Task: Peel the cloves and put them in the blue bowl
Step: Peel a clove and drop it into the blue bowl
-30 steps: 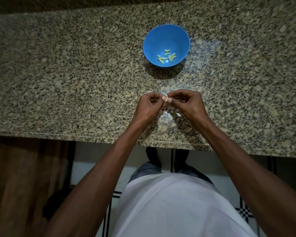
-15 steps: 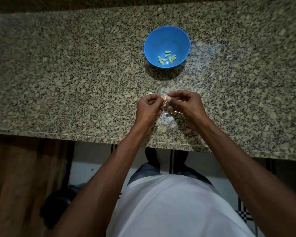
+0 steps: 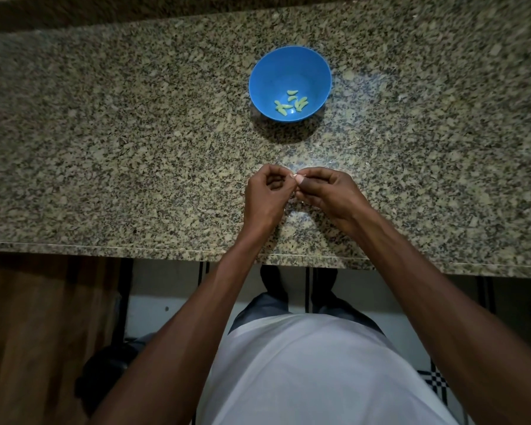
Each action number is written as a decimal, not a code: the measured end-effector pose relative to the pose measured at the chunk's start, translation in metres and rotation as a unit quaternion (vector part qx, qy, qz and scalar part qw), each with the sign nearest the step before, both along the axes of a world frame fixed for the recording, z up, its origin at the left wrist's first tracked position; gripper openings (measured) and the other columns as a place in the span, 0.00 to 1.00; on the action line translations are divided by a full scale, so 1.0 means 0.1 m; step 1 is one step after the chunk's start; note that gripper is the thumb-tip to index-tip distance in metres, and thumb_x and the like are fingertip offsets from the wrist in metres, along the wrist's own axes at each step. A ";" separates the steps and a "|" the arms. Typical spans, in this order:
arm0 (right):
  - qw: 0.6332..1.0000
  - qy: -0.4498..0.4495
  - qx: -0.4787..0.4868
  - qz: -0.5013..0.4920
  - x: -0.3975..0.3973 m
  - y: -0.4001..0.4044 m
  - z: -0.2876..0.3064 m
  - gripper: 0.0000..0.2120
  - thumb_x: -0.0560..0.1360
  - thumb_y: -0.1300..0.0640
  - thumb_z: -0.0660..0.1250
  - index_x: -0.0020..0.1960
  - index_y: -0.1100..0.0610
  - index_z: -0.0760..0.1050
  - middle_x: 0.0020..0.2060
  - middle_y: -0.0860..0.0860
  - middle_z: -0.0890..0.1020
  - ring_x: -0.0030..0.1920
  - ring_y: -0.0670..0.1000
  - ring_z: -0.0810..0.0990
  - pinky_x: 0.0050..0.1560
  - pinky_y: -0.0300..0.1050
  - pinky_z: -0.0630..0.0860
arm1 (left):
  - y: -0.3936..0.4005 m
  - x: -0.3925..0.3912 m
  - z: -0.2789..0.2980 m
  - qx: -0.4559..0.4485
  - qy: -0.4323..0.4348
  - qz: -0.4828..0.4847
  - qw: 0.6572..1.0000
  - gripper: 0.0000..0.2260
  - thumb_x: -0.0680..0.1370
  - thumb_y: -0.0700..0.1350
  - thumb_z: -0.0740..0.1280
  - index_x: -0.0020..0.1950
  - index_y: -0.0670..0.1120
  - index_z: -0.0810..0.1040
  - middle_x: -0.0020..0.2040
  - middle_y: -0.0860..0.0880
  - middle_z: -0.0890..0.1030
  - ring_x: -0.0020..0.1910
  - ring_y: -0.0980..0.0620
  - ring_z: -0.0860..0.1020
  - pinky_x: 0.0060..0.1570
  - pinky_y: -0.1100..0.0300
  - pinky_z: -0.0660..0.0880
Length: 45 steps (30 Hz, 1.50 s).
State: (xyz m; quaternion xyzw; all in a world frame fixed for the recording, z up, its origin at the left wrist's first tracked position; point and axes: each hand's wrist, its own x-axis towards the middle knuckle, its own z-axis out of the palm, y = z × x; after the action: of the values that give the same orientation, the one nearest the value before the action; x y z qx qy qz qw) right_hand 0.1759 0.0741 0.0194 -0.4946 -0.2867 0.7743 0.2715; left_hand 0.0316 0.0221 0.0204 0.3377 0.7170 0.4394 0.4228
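A blue bowl (image 3: 289,69) stands on the speckled granite counter (image 3: 135,148), beyond my hands, with several pale peeled cloves (image 3: 292,104) lying in its bottom. My left hand (image 3: 267,197) and my right hand (image 3: 325,194) meet fingertip to fingertip above the counter, nearer the front edge. Between their curled fingers they pinch a small pale garlic clove (image 3: 295,177), of which only a sliver shows. Most of it is hidden by the fingers.
The counter's front edge (image 3: 135,251) runs across below my wrists. Under my hands a few pale scraps (image 3: 298,214) lie on the stone, hard to tell from glare. A wooden cabinet front (image 3: 28,332) is at lower left, tiled floor below.
My hands stay together on the clove with small finger shifts; my left fingers have curled a little differently. The view has shifted slightly, so the bowl sits a bit lower.
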 end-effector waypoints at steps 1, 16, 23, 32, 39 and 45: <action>1.000 0.000 0.002 -0.001 -0.01 0.00 -0.01 0.05 0.76 0.65 0.75 0.51 0.62 0.83 0.44 0.56 0.87 0.46 0.52 0.86 0.54 0.45 0.84 | 0.00 0.00 0.00 -0.004 -0.009 0.006 1.000 0.05 0.79 0.39 0.74 0.52 0.40 0.80 0.48 0.42 0.84 0.48 0.46 0.85 0.47 0.55 0.84; 0.998 0.058 -0.037 0.007 0.11 0.02 -0.07 0.11 0.78 0.67 0.72 0.59 0.63 0.84 0.47 0.56 0.86 0.50 0.52 0.86 0.56 0.47 0.84 | -0.08 -0.17 0.00 -0.013 -0.086 0.030 0.996 0.07 0.78 0.39 0.74 0.53 0.37 0.81 0.50 0.43 0.85 0.50 0.47 0.84 0.57 0.52 0.82; 0.995 -0.079 0.058 0.021 0.26 0.20 -0.01 0.08 0.75 0.68 0.74 0.54 0.63 0.84 0.46 0.61 0.88 0.49 0.60 0.87 0.51 0.48 0.86 | -0.20 -0.20 -0.10 -0.037 -0.012 0.017 0.999 0.06 0.76 0.36 0.75 0.52 0.40 0.82 0.48 0.48 0.84 0.43 0.58 0.83 0.48 0.63 0.81; 0.914 -0.292 0.264 0.097 0.36 0.74 -0.01 0.09 0.75 0.64 0.78 0.54 0.64 0.85 0.42 0.56 0.88 0.39 0.50 0.89 0.43 0.48 0.87 | -0.19 -0.14 -0.15 -0.048 0.073 -0.012 0.996 0.11 0.78 0.34 0.70 0.55 0.45 0.85 0.45 0.54 0.83 0.38 0.67 0.78 0.42 0.70 0.77; 0.872 -0.359 0.328 0.061 0.48 0.67 0.02 0.06 0.79 0.61 0.73 0.54 0.61 0.84 0.40 0.51 0.87 0.35 0.44 0.87 0.40 0.41 0.85 | -0.19 -0.16 -0.16 -0.056 0.082 0.015 0.995 0.06 0.78 0.40 0.74 0.53 0.47 0.87 0.48 0.53 0.86 0.49 0.55 0.84 0.48 0.67 0.81; 0.881 -0.326 0.302 0.163 0.35 0.39 -0.07 0.05 0.79 0.58 0.72 0.55 0.57 0.83 0.49 0.50 0.87 0.49 0.49 0.86 0.54 0.48 0.82 | -0.20 -0.19 -0.22 -0.061 0.166 0.011 0.984 0.05 0.77 0.39 0.75 0.51 0.48 0.86 0.45 0.53 0.86 0.44 0.58 0.84 0.47 0.61 0.84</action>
State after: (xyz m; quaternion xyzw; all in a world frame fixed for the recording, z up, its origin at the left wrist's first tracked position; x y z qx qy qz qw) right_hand 0.2112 0.1128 0.0124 -0.5590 -0.6558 0.4784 0.1690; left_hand 0.0126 0.0023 -0.0020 0.3713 0.8064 0.3373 0.3131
